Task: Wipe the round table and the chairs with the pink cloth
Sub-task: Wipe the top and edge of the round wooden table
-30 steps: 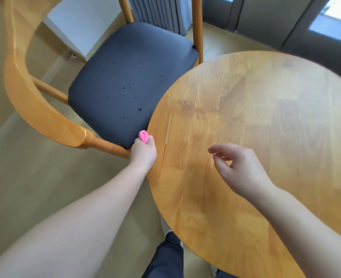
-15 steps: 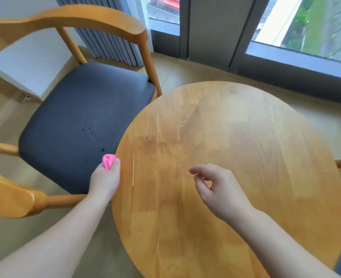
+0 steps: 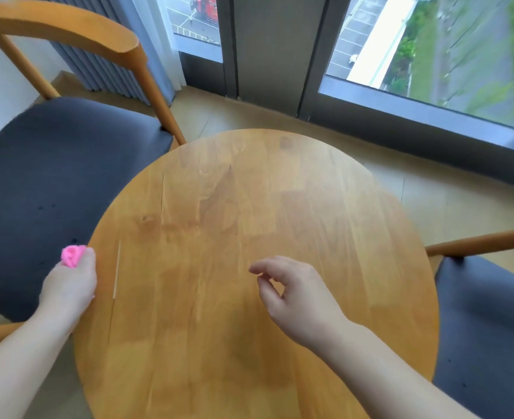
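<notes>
At the round wooden table's (image 3: 249,267) left edge, our left hand (image 3: 68,285) fists the bunched pink cloth (image 3: 73,256), ready to wipe; our right hand (image 3: 298,294) hovers loosely curled, empty.

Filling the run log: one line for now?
left hand: fist on cloth, at table edge | right hand: empty, above table

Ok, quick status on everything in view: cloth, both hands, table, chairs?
pink cloth: bunched up, gripped in the left hand.
left hand: closed on the cloth, at the table's left edge.
right hand: empty, fingers loosely curled, over the tabletop.
round table: bare, nothing on it.
left chair: dark spots on the seat.
right chair: partly in view, seat bare.
</notes>
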Motion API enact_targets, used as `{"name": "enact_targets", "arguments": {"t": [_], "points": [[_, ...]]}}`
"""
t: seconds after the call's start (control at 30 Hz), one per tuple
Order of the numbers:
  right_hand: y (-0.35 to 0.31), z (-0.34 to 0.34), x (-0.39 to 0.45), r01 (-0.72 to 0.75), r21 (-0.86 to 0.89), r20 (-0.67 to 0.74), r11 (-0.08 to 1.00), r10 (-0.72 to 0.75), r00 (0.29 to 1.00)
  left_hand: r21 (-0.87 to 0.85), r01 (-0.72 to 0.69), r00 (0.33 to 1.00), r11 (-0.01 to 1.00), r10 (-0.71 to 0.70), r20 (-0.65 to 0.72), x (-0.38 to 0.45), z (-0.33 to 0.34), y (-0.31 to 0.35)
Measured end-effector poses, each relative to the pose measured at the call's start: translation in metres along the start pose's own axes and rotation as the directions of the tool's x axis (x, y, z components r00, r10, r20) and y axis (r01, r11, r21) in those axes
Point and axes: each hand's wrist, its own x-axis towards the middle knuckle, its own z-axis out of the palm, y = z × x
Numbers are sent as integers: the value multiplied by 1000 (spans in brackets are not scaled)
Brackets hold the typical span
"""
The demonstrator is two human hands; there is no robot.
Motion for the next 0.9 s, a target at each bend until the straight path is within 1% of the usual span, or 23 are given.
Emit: {"name": "enact_targets", "arguments": {"t": [0.1, 0.23, 0.47, 0.67, 0.8, 0.9], "points": [[6, -1, 5, -9, 6, 1, 1000, 9, 1000, 6, -5, 1000, 1000, 5, -20, 7, 5, 7], [8, -6, 11, -38, -16, 0, 999, 38, 999, 65, -27, 999, 998, 24, 43, 5, 10, 17], [3, -18, 24, -85, 2, -92, 996, 85, 992, 163, -190, 979, 968, 174, 109, 19, 7, 59], [3, -25, 33, -121, 19, -158, 992, 123, 980, 219, -233, 970, 947, 210, 122, 40, 14, 87], [4, -28, 33, -142, 31, -192, 989, 145, 971, 266, -313, 948, 912, 283, 144, 50, 20, 104], [6, -31, 31, -157, 39, -210, 987, 162, 964, 317, -390, 920, 864, 354, 167, 53, 27, 121]]}}
